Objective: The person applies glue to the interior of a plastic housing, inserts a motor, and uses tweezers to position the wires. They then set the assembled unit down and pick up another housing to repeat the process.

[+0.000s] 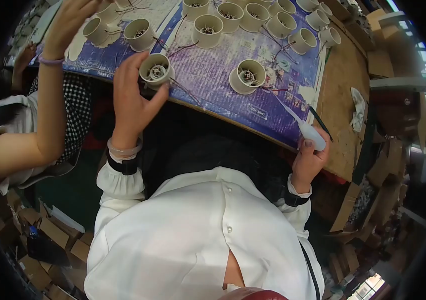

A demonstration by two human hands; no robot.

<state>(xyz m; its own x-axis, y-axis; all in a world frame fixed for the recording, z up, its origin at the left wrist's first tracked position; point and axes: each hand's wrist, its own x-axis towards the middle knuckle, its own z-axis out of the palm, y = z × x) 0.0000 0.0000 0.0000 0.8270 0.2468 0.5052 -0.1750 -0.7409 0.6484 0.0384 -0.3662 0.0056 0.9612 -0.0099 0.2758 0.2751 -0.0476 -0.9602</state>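
My left hand (134, 100) curls round the near left side of a cream round cup-shaped housing (149, 80) at the table's front edge. Its fingers lie along the far left wall, with the thumb near the base. Metal parts sit inside this housing, and thin wires trail from it to the right. Closed in my right hand (310, 157) is a translucent white squeeze bottle (312, 134) with a long thin nozzle pointing up and left. Between the hands stands another cream housing (243, 88) with a wound metal part inside and dark red wires.
More cream housings (207, 39) with wires crowd the far side of the purple printed board (213, 87). A dark pen-like stick (319, 120) and a crumpled white cloth (357, 110) lie at right. A co-worker's arm (50, 110) reaches in at left; cardboard boxes surround the table.
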